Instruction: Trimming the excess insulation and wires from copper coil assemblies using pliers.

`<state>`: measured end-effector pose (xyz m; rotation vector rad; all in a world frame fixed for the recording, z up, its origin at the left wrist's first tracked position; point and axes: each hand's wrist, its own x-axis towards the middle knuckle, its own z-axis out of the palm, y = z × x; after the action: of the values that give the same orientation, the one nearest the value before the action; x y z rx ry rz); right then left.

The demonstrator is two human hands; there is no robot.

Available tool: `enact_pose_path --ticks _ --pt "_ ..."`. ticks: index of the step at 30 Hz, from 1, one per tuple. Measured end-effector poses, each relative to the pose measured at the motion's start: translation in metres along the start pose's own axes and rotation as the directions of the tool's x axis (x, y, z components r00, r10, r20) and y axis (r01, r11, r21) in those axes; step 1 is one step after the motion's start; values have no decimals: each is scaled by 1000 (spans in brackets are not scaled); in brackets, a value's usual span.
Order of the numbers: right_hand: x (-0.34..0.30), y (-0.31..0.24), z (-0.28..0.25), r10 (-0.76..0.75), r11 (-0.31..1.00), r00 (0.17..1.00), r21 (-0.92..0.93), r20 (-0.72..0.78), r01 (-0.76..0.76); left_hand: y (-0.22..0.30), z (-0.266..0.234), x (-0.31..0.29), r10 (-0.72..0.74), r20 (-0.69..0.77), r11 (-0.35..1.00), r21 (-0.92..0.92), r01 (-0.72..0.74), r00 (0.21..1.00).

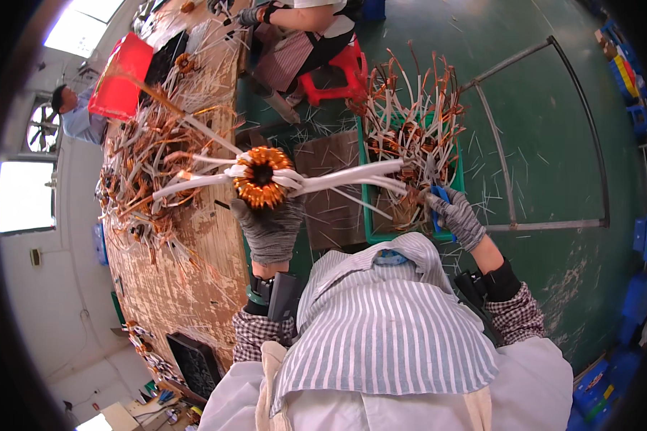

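Note:
In my grey-gloved left hand (272, 231) is a ring-shaped copper coil (261, 195), held up beside the table edge. White-sleeved leads (349, 176) stick out from it to both sides, and those on the right reach over a green crate (460, 164). My right hand (460, 219), also gloved, is closed around blue-handled pliers (438, 195). The pliers' jaws are close to the ends of the right-hand leads; whether they touch is too small to tell. Inside the crate, several coils (410, 133) stand with white leads and bare copper ends pointing up.
A worn wooden table (219, 244) on the left carries a heap of coils (151, 172). A red bin (124, 75) stands behind it. Ahead, another person (302, 18) works near a red stool (341, 72). A metal frame (510, 172) lies on the green floor among wire scraps.

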<state>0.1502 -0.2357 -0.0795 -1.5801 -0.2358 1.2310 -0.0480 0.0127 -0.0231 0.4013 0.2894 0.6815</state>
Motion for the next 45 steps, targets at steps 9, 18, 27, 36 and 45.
enact_pose_path --ticks 9,18,27,36,45 --pt "-31 -57 12 -410 912 911 7 -46 410 -3 32 5 -169 -36 960 -230 157 985" --pt "9 -73 32 -217 844 922 -413 319 342 -14 32 0 -119 -40 972 199 125 992" --pt "-39 -92 60 -728 622 685 -465 -45 630 24 42 -1 -103 154 454 887 -91 983" --pt "-34 -102 41 -903 0 338 -785 266 619 16 -5 -7 -444 -32 395 890 227 896" --pt "-35 -103 33 -871 -114 289 -736 397 667 18 -46 -32 -206 -30 856 479 195 978"
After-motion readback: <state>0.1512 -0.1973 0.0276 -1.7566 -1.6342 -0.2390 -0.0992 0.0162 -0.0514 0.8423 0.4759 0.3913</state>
